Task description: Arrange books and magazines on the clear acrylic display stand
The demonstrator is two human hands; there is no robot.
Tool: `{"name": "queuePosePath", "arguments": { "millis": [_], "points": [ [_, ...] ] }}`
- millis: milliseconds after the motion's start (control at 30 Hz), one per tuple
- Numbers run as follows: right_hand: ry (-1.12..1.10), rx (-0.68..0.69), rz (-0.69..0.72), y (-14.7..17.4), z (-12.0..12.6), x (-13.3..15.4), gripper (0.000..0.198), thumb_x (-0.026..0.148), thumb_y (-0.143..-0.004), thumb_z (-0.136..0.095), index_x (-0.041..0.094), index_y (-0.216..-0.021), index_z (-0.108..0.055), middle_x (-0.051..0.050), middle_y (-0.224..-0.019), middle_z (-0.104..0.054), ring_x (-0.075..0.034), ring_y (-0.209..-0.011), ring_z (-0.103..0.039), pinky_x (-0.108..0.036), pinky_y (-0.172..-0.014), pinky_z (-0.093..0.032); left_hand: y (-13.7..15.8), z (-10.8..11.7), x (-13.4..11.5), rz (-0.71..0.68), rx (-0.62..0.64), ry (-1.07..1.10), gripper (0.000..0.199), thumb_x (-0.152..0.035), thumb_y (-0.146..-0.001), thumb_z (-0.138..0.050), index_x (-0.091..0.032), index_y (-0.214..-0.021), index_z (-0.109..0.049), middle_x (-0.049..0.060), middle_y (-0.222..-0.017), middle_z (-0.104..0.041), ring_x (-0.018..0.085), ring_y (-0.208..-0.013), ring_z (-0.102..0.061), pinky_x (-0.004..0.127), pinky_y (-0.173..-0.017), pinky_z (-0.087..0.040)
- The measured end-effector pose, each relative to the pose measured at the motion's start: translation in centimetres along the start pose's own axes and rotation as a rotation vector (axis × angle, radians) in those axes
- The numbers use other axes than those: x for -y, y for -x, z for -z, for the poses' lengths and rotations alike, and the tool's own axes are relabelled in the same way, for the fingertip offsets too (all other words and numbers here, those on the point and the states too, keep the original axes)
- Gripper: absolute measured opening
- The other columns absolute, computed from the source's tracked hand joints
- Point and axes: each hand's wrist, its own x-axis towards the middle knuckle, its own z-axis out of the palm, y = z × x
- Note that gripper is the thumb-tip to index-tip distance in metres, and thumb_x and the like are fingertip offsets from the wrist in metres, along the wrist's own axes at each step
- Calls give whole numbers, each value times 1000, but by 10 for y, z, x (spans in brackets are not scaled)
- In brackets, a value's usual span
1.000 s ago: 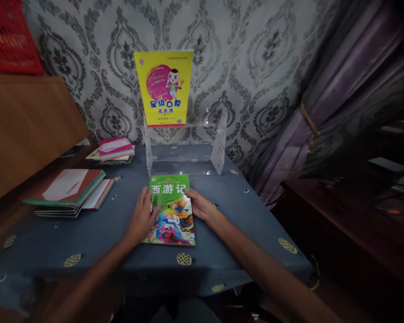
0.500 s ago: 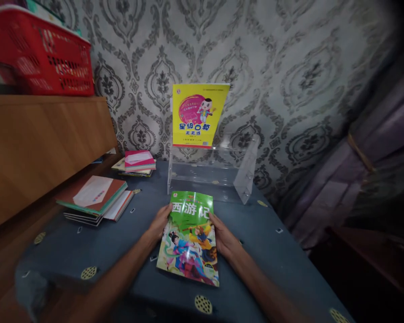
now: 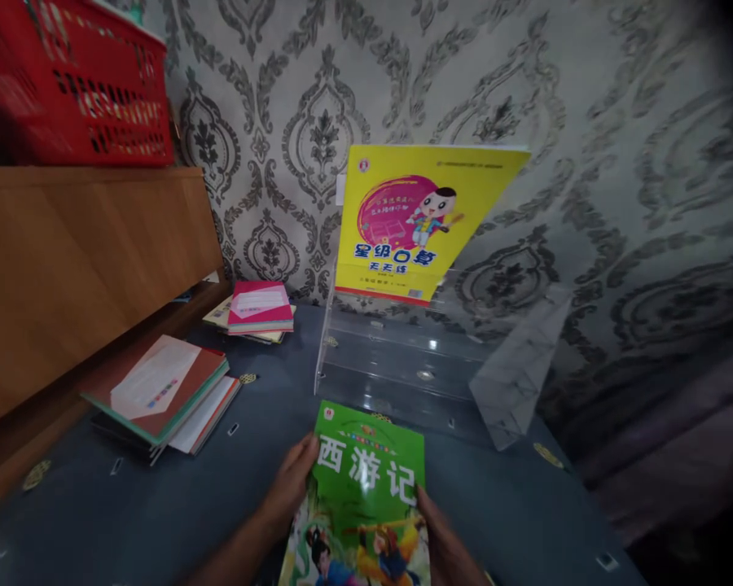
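Note:
A green picture book (image 3: 366, 496) with large white characters and colourful figures on its cover is held between my two hands. My left hand (image 3: 290, 492) grips its left edge, and my right hand (image 3: 449, 545) grips the right edge; both are closed on it. The book's lower part runs out of the bottom of the view. Just beyond it stands a clear acrylic book rack (image 3: 403, 358) with stepped tiers. A yellow workbook (image 3: 421, 220) leans upright in the rack's rear tier, toward its left side.
On the left of the cloth-covered table (image 3: 269, 391) lie a stack of books with a brown one on top (image 3: 164, 382) and a smaller pile topped by a pink book (image 3: 260, 305). A wooden cabinet (image 3: 91, 268) holding a red basket (image 3: 98, 89) borders the left. Patterned wall behind.
The view has moved nearer to the rack, which now looks larger. The green book and both hands sit lower in the picture, still in the same grip.

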Motion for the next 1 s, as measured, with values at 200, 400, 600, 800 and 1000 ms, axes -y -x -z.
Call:
{"name": "queuePosePath", "arguments": {
  "millis": [200, 400, 600, 800, 1000],
  "points": [
    [31, 41, -41, 6, -7, 14, 54, 58, -81, -72, 30, -127, -69, -11, -125, -73, -36, -115, -69, -57, -103, -51, -5, -7, -5, -25, -62, 25, 64, -63, -61, -86, -20, -107, -76, 11, -114, -76, 31, -111, -69, 41, -101, -49],
    [77, -84, 211, -6, -32, 28, 35, 40, -74, -83, 22, -103, -73, -10, -108, -79, -34, -105, -73, -52, -98, -57, -5, -12, -12, -141, 44, -19, 69, -71, -53, -85, -17, -94, -76, 9, -95, -79, 29, -97, -72, 37, -92, -52],
    [144, -233, 253, -39, -45, 57, 22, 38, -86, -69, 19, -98, -69, -9, -87, -80, -30, -86, -78, -49, -87, -61, -2, -14, -13, -202, 94, -54, 72, -74, -46, -84, -16, -86, -74, 7, -85, -78, 26, -88, -72, 34, -85, -53],
    [250, -213, 204, -54, -41, 64, 26, 43, -89, -60, 20, -92, -70, -11, -79, -78, -31, -83, -77, -48, -85, -61, -4, -12, -12, -231, 116, -51, 71, -74, -48, -84, -15, -88, -74, 7, -83, -77, 24, -84, -73, 30, -78, -53],
    [658, -365, 643, -54, -43, 61, 28, 45, -84, -59, 20, -89, -70, -11, -88, -78, -32, -101, -72, -49, -94, -56, -9, -7, -11, -209, 119, -71, 71, -72, -50, -85, -13, -88, -74, 9, -84, -78, 24, -82, -73, 29, -76, -53]
  ]
}}
